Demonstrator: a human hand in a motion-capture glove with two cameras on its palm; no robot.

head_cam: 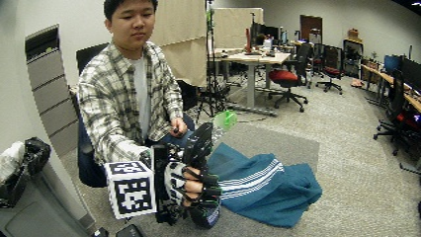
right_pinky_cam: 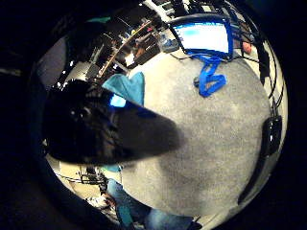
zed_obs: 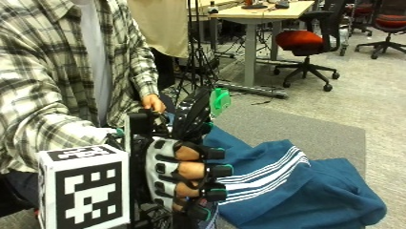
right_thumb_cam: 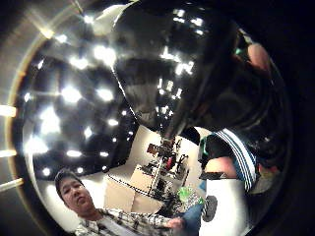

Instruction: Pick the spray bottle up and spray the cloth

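Hand: gloved right hand (zed_obs: 184,179) at the near left of the outside view, fingers (zed_obs: 190,153) curled round the body of the spray bottle (zed_obs: 192,117), grasping it.
Bottle: dark and glossy, held tilted, its green nozzle head (zed_obs: 220,101) uppermost and pointing right toward the far side; lifted clear of the table, not resting on anything visible.
Handling: judged a rigid plastic shell with a smooth, likely slippery surface; weight depends on its fill, which cannot be seen. Best hold is round the body or neck, leaving a finger free for the trigger; whether a finger is on the trigger cannot be told.
Other hand: bare hand (zed_obs: 153,102) behind the bottle, contact not discernible.
Cloth: blue cloth (zed_obs: 298,188) with white stripes, soft and rumpled, on the grey table (zed_obs: 317,131) to the right of the hand, below the nozzle's level.
Stage: bottle in hand; no spray visible.
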